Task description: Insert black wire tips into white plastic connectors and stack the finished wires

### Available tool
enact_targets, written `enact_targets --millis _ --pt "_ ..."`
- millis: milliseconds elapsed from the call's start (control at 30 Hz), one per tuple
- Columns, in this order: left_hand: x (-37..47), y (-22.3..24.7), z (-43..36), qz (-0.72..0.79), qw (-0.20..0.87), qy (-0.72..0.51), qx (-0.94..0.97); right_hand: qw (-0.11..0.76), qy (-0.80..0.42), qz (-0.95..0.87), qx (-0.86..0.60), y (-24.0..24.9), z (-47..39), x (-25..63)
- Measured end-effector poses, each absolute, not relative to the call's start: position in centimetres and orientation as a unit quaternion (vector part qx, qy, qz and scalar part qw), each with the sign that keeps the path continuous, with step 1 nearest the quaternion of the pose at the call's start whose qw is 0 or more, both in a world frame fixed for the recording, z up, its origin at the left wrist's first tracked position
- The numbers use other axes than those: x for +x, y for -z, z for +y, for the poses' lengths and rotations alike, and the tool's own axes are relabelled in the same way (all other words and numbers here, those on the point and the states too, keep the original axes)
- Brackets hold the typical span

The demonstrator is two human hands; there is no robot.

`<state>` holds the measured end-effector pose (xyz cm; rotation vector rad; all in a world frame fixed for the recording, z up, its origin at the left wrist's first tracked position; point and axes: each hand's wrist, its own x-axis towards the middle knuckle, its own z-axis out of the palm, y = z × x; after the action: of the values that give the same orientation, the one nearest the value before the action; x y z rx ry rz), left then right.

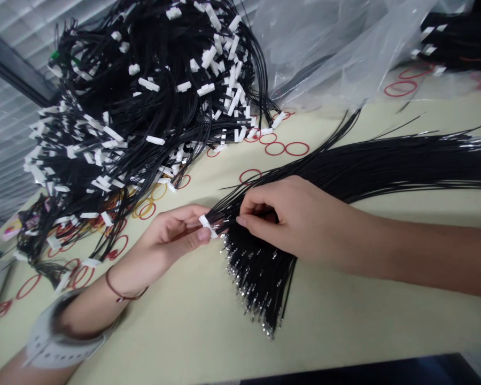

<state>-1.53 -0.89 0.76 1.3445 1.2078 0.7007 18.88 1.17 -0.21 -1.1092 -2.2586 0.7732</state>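
Observation:
Between the thumb and fingers of my left hand [174, 235] is a small white connector housing [207, 225]. Several black wires run out of its right side. Just to the right, my right hand [288, 219] pinches a thin black wire close to the housing; whether its tip is inside cannot be made out. Under my right hand lies a thick bundle of black wires [260, 267], its silvery crimped terminals [248, 299] fanned out toward the front. The bundle stretches off to the right over the pale table [344, 326].
A large heap of black wires with white connectors [152, 85] fills the back left. Red rubber bands [296, 148] lie scattered around it. A clear plastic bag [336, 53] is at the back, with more black wires [460, 43] at the far right. A dark edge [361, 371] shows in front.

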Motion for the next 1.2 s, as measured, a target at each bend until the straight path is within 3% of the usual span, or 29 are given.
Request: enact_targets --millis 1200 --pt "-1.6 -0.8 -1.1 0.500 0.536 -0.278 0.621 0.273 -0.239 -0.866 -0.344 1.1 1.1 18.4"
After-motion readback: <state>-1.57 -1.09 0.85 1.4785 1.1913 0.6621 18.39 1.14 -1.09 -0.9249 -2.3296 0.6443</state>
